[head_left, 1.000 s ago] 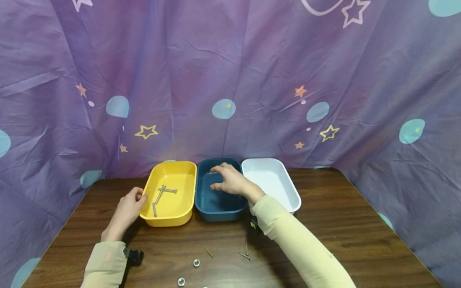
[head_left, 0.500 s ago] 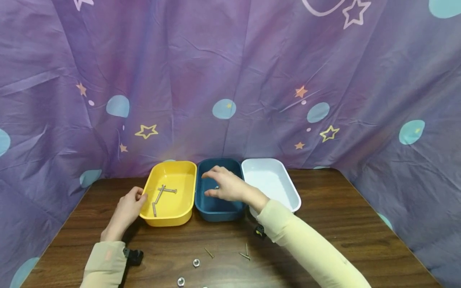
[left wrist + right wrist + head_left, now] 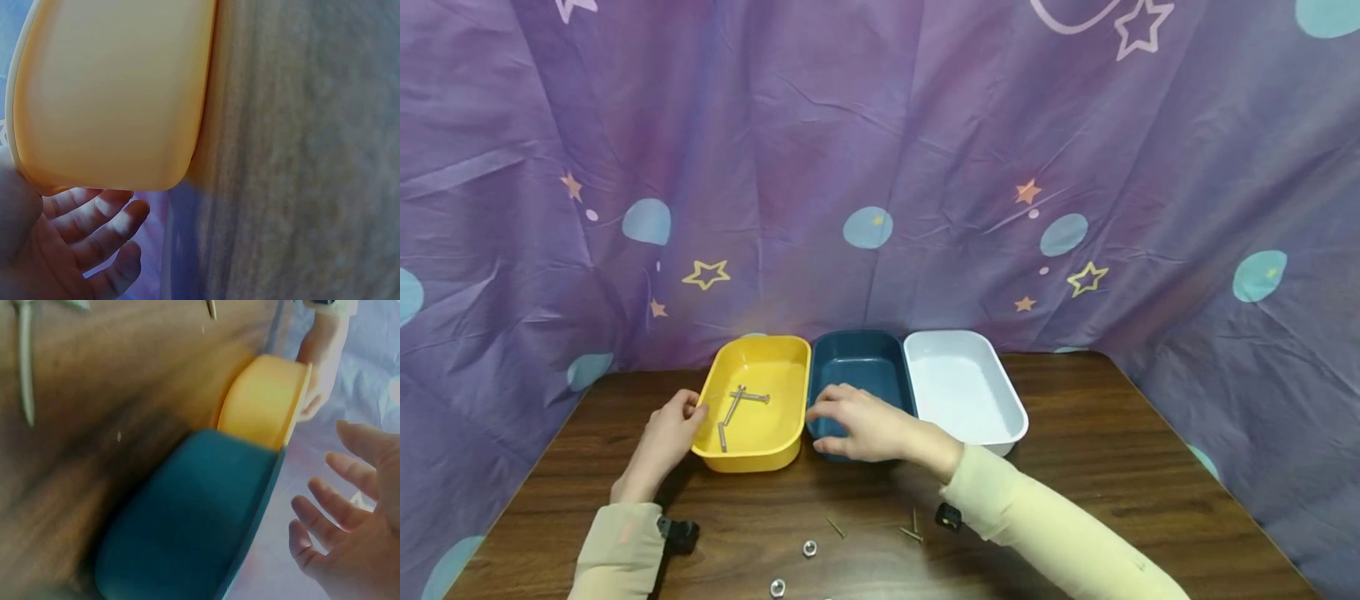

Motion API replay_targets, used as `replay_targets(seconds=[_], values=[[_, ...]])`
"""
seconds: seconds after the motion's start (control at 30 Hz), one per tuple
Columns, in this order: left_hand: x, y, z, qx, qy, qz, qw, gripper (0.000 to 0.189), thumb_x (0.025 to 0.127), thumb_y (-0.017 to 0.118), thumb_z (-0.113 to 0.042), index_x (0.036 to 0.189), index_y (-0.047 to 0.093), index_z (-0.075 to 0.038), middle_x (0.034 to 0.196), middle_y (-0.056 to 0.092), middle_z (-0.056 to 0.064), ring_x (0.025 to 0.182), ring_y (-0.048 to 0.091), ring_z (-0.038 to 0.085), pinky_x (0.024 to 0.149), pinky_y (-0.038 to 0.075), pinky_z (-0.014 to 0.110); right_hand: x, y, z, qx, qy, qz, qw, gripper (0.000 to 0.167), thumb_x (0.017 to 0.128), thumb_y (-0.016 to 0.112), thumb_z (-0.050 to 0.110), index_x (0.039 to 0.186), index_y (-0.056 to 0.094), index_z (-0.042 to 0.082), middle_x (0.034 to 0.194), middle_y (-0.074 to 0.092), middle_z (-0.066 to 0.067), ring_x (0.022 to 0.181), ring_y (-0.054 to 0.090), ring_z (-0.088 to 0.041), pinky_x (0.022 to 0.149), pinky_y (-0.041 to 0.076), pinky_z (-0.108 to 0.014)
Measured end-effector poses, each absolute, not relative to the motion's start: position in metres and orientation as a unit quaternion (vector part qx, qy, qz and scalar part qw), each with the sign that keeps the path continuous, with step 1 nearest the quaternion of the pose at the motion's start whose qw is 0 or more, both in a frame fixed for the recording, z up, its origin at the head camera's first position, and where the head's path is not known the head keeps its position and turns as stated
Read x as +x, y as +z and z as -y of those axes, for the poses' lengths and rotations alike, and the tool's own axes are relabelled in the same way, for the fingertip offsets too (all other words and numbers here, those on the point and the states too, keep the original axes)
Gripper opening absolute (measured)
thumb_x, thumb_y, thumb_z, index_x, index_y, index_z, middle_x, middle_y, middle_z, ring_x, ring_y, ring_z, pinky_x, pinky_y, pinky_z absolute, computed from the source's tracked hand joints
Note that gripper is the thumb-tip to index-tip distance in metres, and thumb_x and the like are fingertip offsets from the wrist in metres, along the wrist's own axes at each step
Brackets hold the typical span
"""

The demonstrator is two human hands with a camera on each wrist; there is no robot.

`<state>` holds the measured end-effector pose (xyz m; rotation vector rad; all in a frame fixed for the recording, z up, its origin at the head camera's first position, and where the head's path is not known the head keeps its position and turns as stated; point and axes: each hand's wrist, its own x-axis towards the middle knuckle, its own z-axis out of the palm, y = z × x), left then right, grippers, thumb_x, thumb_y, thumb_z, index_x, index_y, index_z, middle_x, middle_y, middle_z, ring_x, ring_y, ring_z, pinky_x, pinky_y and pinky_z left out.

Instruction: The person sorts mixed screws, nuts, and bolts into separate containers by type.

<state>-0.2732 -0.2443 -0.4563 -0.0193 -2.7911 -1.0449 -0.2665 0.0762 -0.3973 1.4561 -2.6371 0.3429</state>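
At the left, my left hand (image 3: 666, 433) holds the near-left rim of a yellow tray (image 3: 760, 461), its thumb at the rim and its other fingers along the outer wall (image 3: 112, 150). Three bolts (image 3: 733, 407) lie inside that tray. My right hand (image 3: 868, 425) hovers over the front part of a dark blue tray (image 3: 861, 372), with fingers spread and slightly bent. Nothing shows between those fingers in the right wrist view (image 3: 350, 519). The hand hides part of the blue tray's floor.
A white tray (image 3: 966, 392) stands to the right of the blue one. On the wooden table in front lie nuts (image 3: 809, 548) and thin screws (image 3: 912, 534). A purple curtain (image 3: 880, 167) hangs behind the trays.
My right hand has moved back toward me, from the middle of the blue tray to its front edge. A nut glimpsed in that tray half a second ago is out of sight. The left hand stays put.
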Motion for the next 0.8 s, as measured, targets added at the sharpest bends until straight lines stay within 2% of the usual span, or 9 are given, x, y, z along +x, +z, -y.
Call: replay_targets(seconds=[0.37,0.63,0.8], values=[[-0.273,-0.457,0.245,-0.003,-0.347,0.934,0.080,0.027,0.101,0.049,-0.021,0.114,0.053,0.002,0.097,0.061,0.019,0.084,0.058,0.031,0.070,0.045,0.039,-0.241,-0.408,-0.067,0.540,0.106,0.832,0.070,0.030,0.091,0.069,0.030,0.117,0.068,0.016,0.113,0.059,0.003,0.105,0.053,-0.012,0.091,0.042,-0.027],[-0.274,-0.459,0.245,-0.008,-0.352,0.932,0.081,0.027,0.101,0.050,-0.020,0.114,0.053,0.004,0.096,0.062,0.020,0.084,0.059,0.031,0.068,0.046,0.039,-0.223,-0.418,-0.062,0.566,0.105,0.817,0.035,0.018,0.091,0.069,0.030,0.106,0.070,0.019,0.104,0.060,0.009,0.100,0.052,-0.005,0.089,0.040,-0.019],[-0.275,-0.460,0.244,-0.005,-0.351,0.933,0.080,0.027,0.100,0.049,-0.020,0.114,0.053,0.003,0.098,0.062,0.020,0.085,0.059,0.031,0.069,0.046,0.039,-0.217,-0.427,-0.060,0.576,0.093,0.812,0.005,0.017,0.089,0.071,0.030,0.104,0.071,0.020,0.099,0.062,0.012,0.097,0.053,-0.001,0.088,0.038,-0.015]])
